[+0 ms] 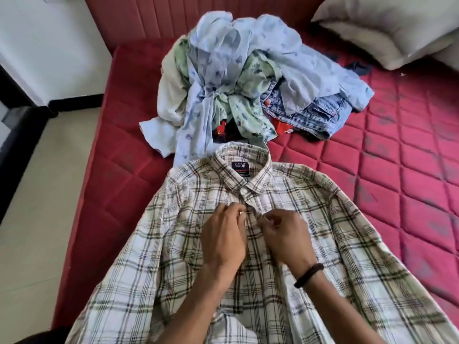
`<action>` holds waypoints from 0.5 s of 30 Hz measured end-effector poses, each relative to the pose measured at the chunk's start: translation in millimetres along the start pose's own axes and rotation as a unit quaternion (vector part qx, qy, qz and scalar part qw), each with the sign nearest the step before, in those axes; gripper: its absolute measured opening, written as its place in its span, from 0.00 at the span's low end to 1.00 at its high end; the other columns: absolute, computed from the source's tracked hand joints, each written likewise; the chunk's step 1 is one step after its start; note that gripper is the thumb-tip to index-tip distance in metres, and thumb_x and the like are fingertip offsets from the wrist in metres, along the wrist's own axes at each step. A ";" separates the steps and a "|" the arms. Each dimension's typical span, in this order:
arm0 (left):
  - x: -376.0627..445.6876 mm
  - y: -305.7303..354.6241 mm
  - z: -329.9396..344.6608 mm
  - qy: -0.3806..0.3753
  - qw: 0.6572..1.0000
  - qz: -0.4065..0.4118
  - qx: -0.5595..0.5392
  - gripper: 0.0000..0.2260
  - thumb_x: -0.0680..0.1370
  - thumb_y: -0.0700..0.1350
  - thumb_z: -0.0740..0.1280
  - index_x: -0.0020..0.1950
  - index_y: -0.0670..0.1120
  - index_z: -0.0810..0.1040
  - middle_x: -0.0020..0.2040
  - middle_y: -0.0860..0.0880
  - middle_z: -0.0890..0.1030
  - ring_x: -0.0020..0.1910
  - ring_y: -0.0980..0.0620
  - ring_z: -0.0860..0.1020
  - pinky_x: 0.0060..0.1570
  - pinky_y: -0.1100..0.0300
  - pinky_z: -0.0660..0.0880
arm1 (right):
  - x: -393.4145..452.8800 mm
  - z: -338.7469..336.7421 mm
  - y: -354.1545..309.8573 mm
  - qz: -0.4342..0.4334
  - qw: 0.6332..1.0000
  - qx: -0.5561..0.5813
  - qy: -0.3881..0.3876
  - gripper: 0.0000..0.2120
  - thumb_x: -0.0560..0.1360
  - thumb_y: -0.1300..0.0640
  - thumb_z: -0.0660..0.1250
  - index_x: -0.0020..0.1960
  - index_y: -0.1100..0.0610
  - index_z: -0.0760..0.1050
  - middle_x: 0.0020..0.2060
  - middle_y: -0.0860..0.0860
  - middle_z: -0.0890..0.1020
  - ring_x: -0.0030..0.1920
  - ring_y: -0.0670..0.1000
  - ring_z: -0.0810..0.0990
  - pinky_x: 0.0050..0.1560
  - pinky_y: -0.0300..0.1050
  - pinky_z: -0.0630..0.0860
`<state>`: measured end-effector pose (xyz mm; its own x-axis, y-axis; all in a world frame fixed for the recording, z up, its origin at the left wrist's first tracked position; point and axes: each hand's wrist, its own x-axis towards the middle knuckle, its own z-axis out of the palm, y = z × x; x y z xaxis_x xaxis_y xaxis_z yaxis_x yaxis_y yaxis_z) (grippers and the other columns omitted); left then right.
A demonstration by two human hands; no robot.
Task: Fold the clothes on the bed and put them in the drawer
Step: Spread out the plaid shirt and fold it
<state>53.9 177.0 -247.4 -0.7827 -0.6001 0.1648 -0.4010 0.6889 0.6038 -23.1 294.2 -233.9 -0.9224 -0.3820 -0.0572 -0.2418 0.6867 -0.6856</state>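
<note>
Plaid shirt [310, 219]: spread flat on the near part of the bed, front side up, collar pointing away; laid so, probably, to close the front and smooth it before folding.
Left hand [223, 234]: fingers curled, pinching the left edge of the button strip, just below the collar.
Right hand [283, 234]: fingers curled too, pinching the opposite edge of the strip; a dark band on the wrist.
Grip: narrow on both sides, only fingertips on cloth, hands almost touching; likely fastening a button, but the button itself too small to tell.
Pile of clothes [236, 78]: beyond the collar, unfolded; light blue and green printed shirts on top, jeans [313, 115] at the right side of the heap.
Bed [372, 170]: red quilted mattress, bearing all the clothes.
Pillow [387, 28]: far right corner, apart from the pile.
Drawer: not in view.
Progress: early, judging from the big pile waiting.
</note>
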 end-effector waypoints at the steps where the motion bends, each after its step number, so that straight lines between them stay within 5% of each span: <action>1: 2.3 2.1 -1.5 -0.008 1.000 -0.006 0.009 0.09 0.83 0.47 0.67 0.62 0.51 0.80 0.56 0.53 0.80 0.44 0.57 0.77 0.42 0.63 0.77 | -0.6 -3.0 0.5 0.030 0.996 0.083 -0.010 0.10 0.78 0.51 0.72 0.41 0.54 0.83 0.28 0.46 0.80 0.28 0.47 0.75 0.28 0.38 0.67; 6: 6.7 15.6 -12.6 -0.007 0.999 0.001 0.040 0.05 0.80 0.43 0.70 0.55 0.50 0.80 0.51 0.53 0.82 0.44 0.56 0.78 0.42 0.60 0.79 | -12.3 -11.0 -6.6 0.121 0.927 0.355 -0.021 0.05 0.79 0.58 0.72 0.46 0.59 0.82 0.33 0.52 0.78 0.34 0.51 0.72 0.33 0.46 0.69; 11: 1.8 23.2 -31.0 0.047 0.997 -0.009 0.067 0.04 0.79 0.43 0.72 0.53 0.49 0.83 0.47 0.53 0.85 0.43 0.54 0.81 0.39 0.60 0.79 | -11.9 -10.7 -9.6 0.071 0.942 0.327 -0.026 0.07 0.80 0.54 0.71 0.49 0.58 0.80 0.33 0.49 0.79 0.27 0.43 0.71 0.25 0.36 0.68; 15: -1.5 18.3 -24.6 0.039 0.987 -0.095 -0.126 0.04 0.77 0.45 0.75 0.51 0.50 0.86 0.48 0.57 0.86 0.43 0.65 0.81 0.40 0.75 0.76 | -9.3 -6.8 -7.3 0.045 0.950 0.304 -0.058 0.08 0.82 0.53 0.68 0.50 0.58 0.78 0.33 0.49 0.76 0.28 0.44 0.70 0.26 0.37 0.67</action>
<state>59.5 180.5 -217.4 -0.6617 -0.7452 0.0826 -0.3995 0.4437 0.8022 -14.8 296.9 -223.5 -0.8832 -0.4286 -0.1903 0.0874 0.2481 -0.9648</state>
